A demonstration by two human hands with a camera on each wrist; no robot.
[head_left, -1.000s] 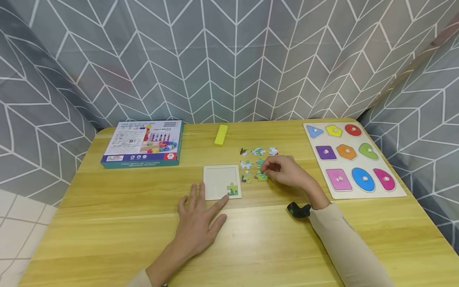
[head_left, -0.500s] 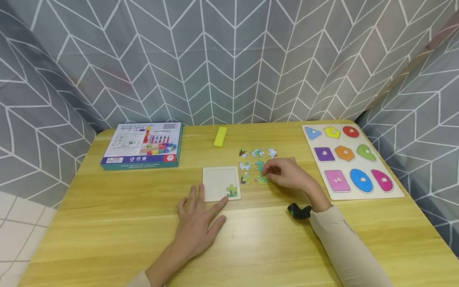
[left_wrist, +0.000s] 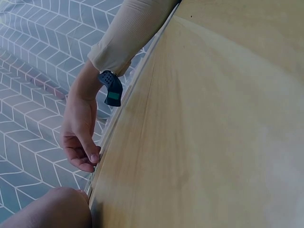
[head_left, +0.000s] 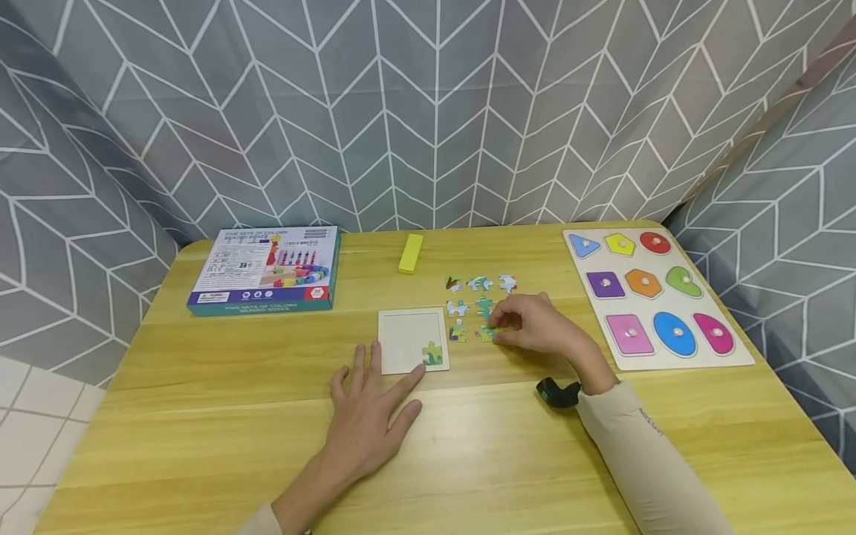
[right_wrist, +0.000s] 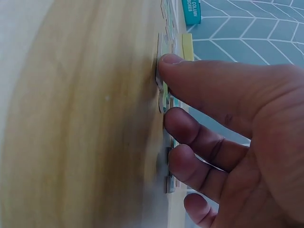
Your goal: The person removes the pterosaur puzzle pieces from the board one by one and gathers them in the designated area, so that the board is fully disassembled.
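Observation:
In the head view my left hand [head_left: 366, 420] lies with fingers spread, its fingertips on the lower edge of a square wooden puzzle tray [head_left: 404, 334]. One green jigsaw piece [head_left: 432, 354] sits in the tray's lower right corner. My right hand [head_left: 535, 323] is to the right of the tray, thumb and index finger pinching a green puzzle piece [head_left: 485, 334] low on the table. Up close in the right wrist view, the thumb [right_wrist: 178, 71] meets the piece's edge, with the other fingers curled below. The fingers partly cover that piece.
Several loose jigsaw pieces [head_left: 458, 307] lie in rows right of the tray. Behind them is a yellow block [head_left: 411, 253]. A boxed bead set [head_left: 267, 269] stands at the back left, and a shape peg board [head_left: 628, 308] lies on the right. A patterned grey curtain [head_left: 428, 111] hangs behind the table.
The right thumb and fingertips have shifted slightly down onto the green piece at the lower right of the loose rows. The left hand stays in place on the tray.

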